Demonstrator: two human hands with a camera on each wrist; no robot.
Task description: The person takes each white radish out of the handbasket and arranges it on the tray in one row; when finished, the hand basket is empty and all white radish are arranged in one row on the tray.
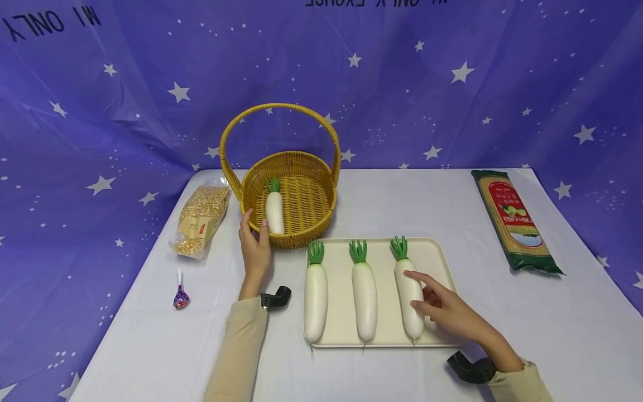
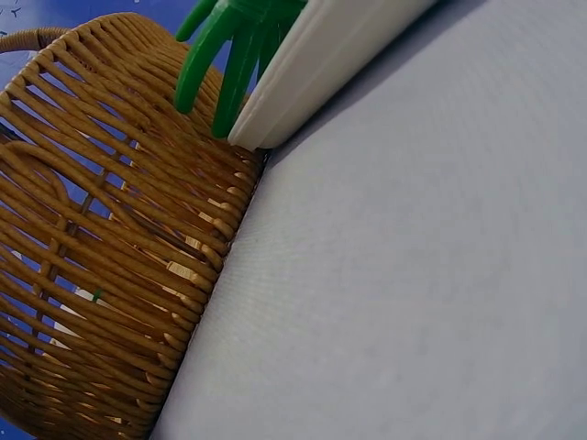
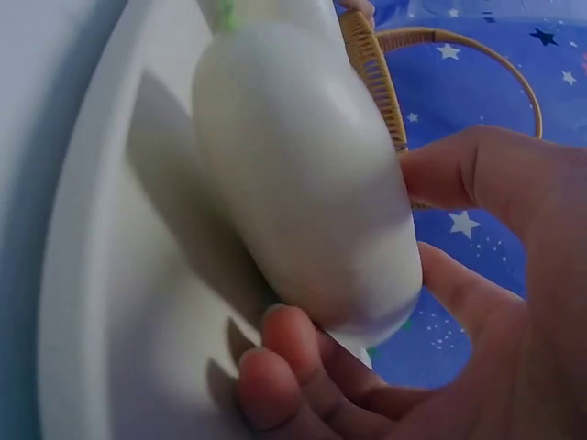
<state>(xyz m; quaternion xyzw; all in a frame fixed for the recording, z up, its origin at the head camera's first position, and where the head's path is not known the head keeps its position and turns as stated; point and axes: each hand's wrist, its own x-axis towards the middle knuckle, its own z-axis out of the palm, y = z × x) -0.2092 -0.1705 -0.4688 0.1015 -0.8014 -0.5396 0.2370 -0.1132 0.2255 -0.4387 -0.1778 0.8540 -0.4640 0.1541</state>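
1. The right hand [image 1: 447,310] is reaching in from the right side over the rightmost white radish [image 1: 408,289], which is lying on the cream tray [image 1: 385,318]. Its grip is bending around the body, index finger and thumb touching the upper side; how firmly it is pressing, I cannot tell.

2. That radish's long axis is running from the tray's near edge toward its far edge, leaves at the far end, so the fingers are crossing the body rather than following it.

3. The wicker basket [image 1: 306,201] is standing beyond the tray's far-left corner, toward the surface's [image 1: 397,201] far edge, leftward and away from the right grip. The left hand [image 1: 255,248] is clearly nearer to it, resting against its near-left rim with fingers extended, not clenching.

4. Between right grip and basket, the middle white radish [image 1: 365,301] and leftmost white radish [image 1: 315,301] are lying roughly parallel. The basket's arched handle [image 1: 281,105] is rising above the opening, and another white radish [image 1: 274,212] is occupying the basket's left part.

5. The bag of corn kernels [image 1: 203,215] and the lollipop [image 1: 181,296] are lying toward the surface's left edge, the pasta packet [image 1: 517,220] toward its right edge, all outside that span.
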